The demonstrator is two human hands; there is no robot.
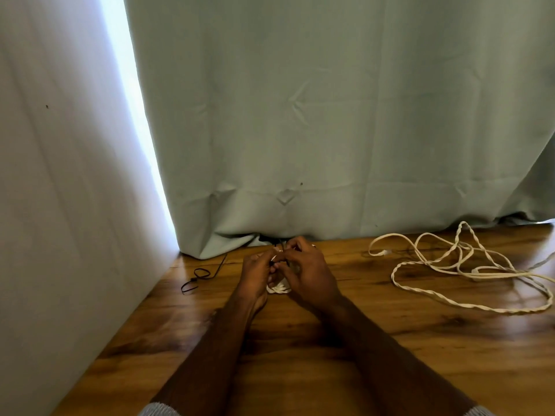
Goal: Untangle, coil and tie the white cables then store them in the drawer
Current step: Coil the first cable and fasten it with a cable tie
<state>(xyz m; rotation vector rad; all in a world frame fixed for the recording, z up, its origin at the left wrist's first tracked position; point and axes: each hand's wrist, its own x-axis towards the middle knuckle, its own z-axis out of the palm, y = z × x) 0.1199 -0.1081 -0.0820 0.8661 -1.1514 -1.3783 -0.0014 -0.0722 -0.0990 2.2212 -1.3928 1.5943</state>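
White cable tying in progress; one bundle in hand, one cable left loose.

Left hand [257,273] and right hand [303,270], at 12 o'clock from the wearer, curl their fingers around a small coiled white cable [278,288] and appear to pinch a thin dark tie at its top. At 2 o'clock, a twisted white cable [459,274] sprawls uncoiled on the wooden table [390,355]. Black ties [195,279] lie at 11 o'clock. No drawer is visible; storage remains pending.

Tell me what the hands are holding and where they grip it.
Both the left hand and right hand grip a small white cable bundle at its top; the exact pinch point is hidden.
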